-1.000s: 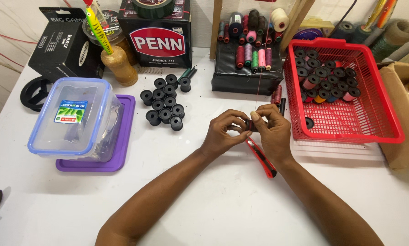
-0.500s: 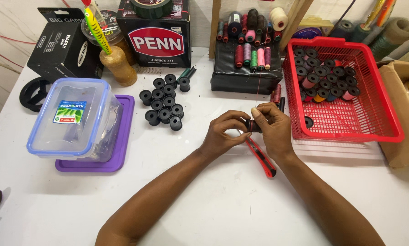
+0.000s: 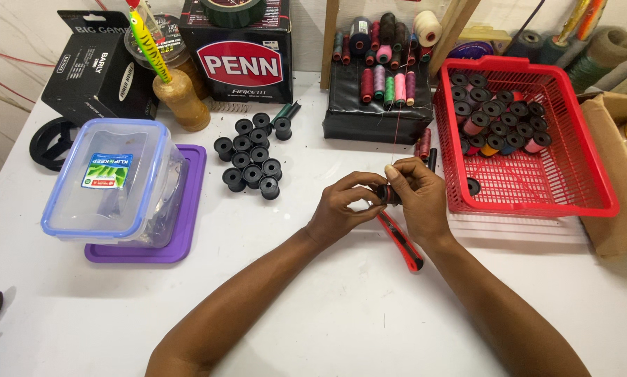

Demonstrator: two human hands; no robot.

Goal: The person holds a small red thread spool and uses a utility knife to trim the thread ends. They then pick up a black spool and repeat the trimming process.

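While both hands meet over the table [image 3: 341, 307], the left hand [image 3: 342, 209] and the right hand [image 3: 416, 197] pinch one small black spool [image 3: 389, 195] between their fingertips, a thin red thread [image 3: 396, 136] rising from it; just beneath lies a red utility knife [image 3: 401, 241]; to the left a cluster of bare black spools [image 3: 252, 153] seems yet unwound; to the right the red basket [image 3: 536, 202] holds many wound ones, so the work looks partway done.

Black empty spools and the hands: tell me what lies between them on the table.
Head view: only bare white table lies between the black empty spools and the hands, left, right.
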